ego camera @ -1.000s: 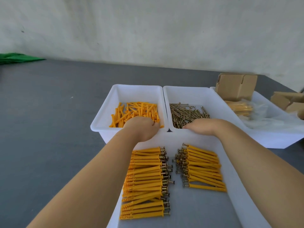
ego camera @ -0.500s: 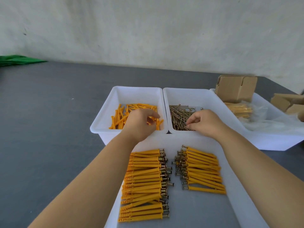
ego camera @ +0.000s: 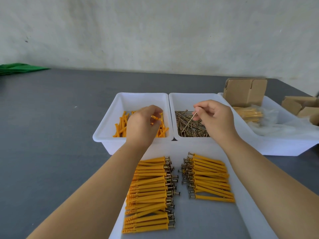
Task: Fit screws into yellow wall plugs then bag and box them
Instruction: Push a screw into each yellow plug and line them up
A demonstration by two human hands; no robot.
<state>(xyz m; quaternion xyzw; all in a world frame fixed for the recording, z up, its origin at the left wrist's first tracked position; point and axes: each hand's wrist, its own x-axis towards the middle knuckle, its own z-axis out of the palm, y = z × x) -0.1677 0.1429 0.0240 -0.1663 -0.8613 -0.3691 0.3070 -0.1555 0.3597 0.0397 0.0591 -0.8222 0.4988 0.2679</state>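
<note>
My left hand (ego camera: pixel 142 124) hovers inside the white bin of loose yellow wall plugs (ego camera: pixel 121 125), its fingers curled round a plug (ego camera: pixel 155 117) that is mostly hidden. My right hand (ego camera: pixel 215 118) is above the white bin of screws (ego camera: pixel 191 131) and pinches one screw (ego camera: pixel 189 120) that hangs down toward the heap. In the near white tray (ego camera: pixel 203 219) lie two rows of plugs with screws fitted, a long left row (ego camera: pixel 148 192) and a shorter right row (ego camera: pixel 209 178), screw heads facing the middle.
A third white bin (ego camera: pixel 279 147) at the right holds bagged yellow plugs (ego camera: pixel 250 114), clear plastic bags and a cardboard box (ego camera: pixel 245 91). More cardboard boxes (ego camera: pixel 300 106) sit at the far right. Green cloth (ego camera: pixel 19 68) lies far left on the grey table (ego camera: pixel 51 135).
Both hands moved from the bins' near rims up and into the bins. The right hand has lifted one screw out of the heap; the left hand's fingers closed over the plugs.
</note>
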